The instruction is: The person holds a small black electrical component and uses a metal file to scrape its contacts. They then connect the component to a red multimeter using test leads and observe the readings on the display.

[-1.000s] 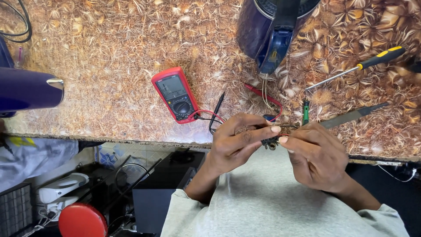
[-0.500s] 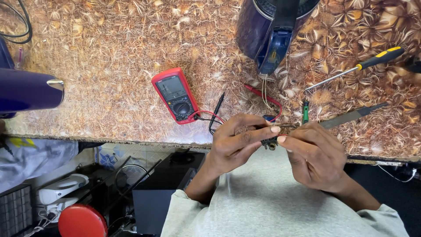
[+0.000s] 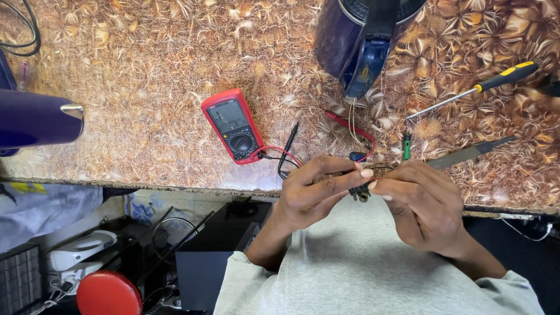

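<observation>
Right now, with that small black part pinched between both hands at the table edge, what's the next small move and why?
Probably reach for the thin black tool lying just beyond the right hand. Both hands, the left hand too, pinch the small black part with its wires, and that tool lies closest.

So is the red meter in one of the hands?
No, the meter lies on the table, apart from both hands, which pinch a small part together.
</observation>
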